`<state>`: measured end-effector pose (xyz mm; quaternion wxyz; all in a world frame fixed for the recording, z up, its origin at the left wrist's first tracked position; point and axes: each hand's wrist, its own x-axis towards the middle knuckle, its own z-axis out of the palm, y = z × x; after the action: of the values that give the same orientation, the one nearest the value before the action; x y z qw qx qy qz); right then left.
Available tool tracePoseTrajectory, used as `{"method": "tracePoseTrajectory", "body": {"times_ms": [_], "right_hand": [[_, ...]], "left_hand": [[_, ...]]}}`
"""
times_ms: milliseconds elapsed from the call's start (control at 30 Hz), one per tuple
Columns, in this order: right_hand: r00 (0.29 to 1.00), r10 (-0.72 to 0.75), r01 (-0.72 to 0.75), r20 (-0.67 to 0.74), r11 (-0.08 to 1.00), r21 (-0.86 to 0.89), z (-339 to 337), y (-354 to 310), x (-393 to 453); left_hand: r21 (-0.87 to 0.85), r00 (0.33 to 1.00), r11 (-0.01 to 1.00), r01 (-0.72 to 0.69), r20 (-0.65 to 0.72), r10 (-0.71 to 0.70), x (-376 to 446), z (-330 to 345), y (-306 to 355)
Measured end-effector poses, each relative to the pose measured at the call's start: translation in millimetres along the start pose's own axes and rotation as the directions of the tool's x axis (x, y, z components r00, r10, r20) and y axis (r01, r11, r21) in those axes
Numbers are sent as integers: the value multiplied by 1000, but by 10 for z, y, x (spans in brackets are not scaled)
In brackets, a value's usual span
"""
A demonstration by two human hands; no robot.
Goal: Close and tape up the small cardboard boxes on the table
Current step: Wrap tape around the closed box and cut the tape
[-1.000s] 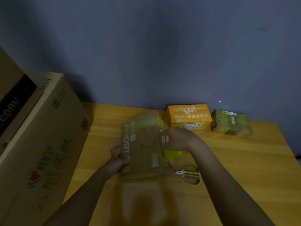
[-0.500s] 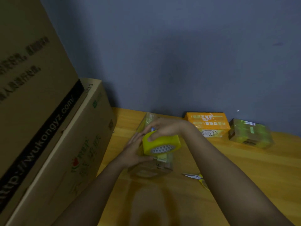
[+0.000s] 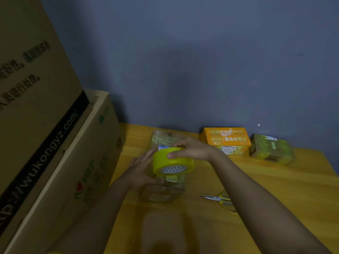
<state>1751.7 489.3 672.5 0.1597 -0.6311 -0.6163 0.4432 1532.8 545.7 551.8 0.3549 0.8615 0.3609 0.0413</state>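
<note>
1. Right hand (image 3: 192, 150) has the yellow tape roll (image 3: 173, 162), fingers curled over its top and thumb on the near side. The roll sits right above the box being worked on.
2. That box is a small cardboard box (image 3: 162, 191) with shiny tape already over it, on the wooden table (image 3: 275, 198) roughly mid-frame, close to the person.
3. Left hand (image 3: 142, 171) lies flat against the box's left side, fingers straight and together, just bracing it.
4. Yellow-handled scissors (image 3: 221, 200) are on the table to the right of the box, partly hidden behind the right forearm. Blades look closed and point left.
5. By the blue wall (image 3: 183, 61): an orange box (image 3: 226, 140), and just right of it a brown box (image 3: 271, 149) wrapped in yellowish tape. Both look shut.
6. Left side of the table has a large carton (image 3: 78, 171) with green print, and a bigger carton (image 3: 33, 88) with a black web-address strip on top of it.
</note>
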Motion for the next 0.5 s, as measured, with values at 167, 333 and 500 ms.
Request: {"method": "tracePoseTrajectory", "body": {"times_ms": [167, 333, 500], "right_hand": [[992, 22, -38, -122, 990, -132, 87, 88, 5], [951, 269, -300, -154, 926, -231, -38, 450, -87], [896, 427, -440, -119, 828, -347, 17, 797, -119]], "left_hand": [[60, 991, 990, 128, 41, -130, -83, 4, -301], [43, 992, 992, 117, 45, -118, -38, 51, -276], [50, 990, 992, 119, 68, -123, -22, 72, -228]]}}
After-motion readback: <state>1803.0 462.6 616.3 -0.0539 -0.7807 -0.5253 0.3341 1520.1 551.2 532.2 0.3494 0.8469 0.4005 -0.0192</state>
